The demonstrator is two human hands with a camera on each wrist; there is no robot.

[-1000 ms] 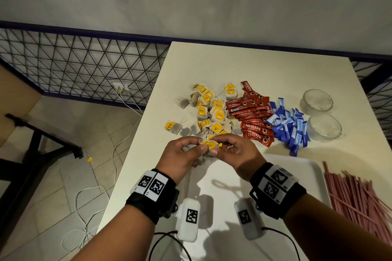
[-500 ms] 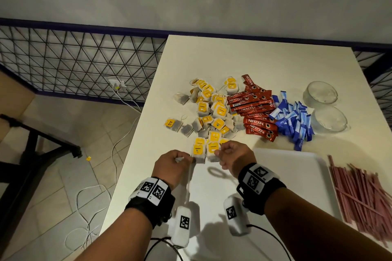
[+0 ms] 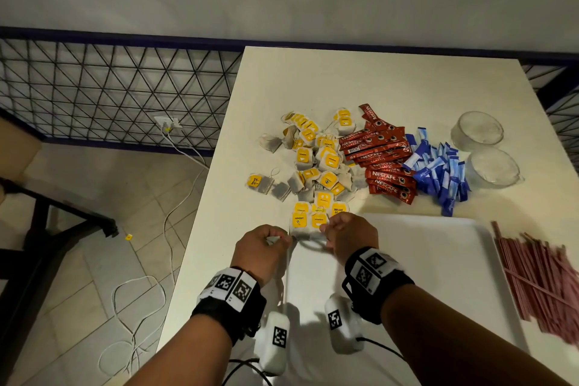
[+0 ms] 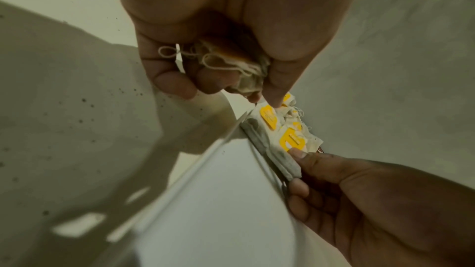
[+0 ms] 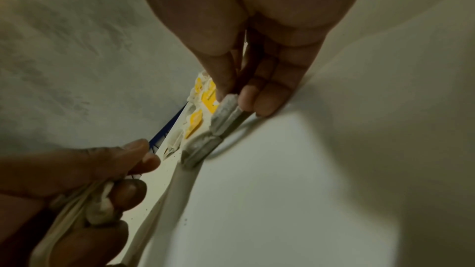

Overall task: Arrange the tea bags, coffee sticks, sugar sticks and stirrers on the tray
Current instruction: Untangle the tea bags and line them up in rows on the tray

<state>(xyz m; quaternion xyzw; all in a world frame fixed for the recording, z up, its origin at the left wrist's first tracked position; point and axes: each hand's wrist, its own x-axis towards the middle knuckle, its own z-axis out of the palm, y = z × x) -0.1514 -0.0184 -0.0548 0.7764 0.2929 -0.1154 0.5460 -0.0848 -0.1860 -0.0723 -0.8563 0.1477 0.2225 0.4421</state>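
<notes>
A row of yellow-tagged tea bags (image 3: 305, 221) stands against the far left corner of the white tray (image 3: 423, 266). My right hand (image 3: 329, 229) pinches the right end of this row (image 5: 223, 113) between thumb and fingers, above the tray's rim (image 5: 177, 180). Just left of the corner, my left hand (image 3: 275, 240) is closed on a crumpled bunch of tea bags and strings (image 4: 231, 68). Farther back on the table lie the loose tea bag pile (image 3: 316, 160), the red coffee sticks (image 3: 382, 160) and the blue sugar sticks (image 3: 438, 172). Pink stirrers (image 3: 539, 279) lie right of the tray.
Two glass bowls (image 3: 477, 128) (image 3: 493, 166) stand at the back right of the table. The table's left edge (image 3: 200, 229) drops to a tiled floor with cables. A black mesh fence runs behind.
Both hands have drawn back from the loose pile toward me, bringing tea bags to the tray's far left corner. A row of them now stands there.
</notes>
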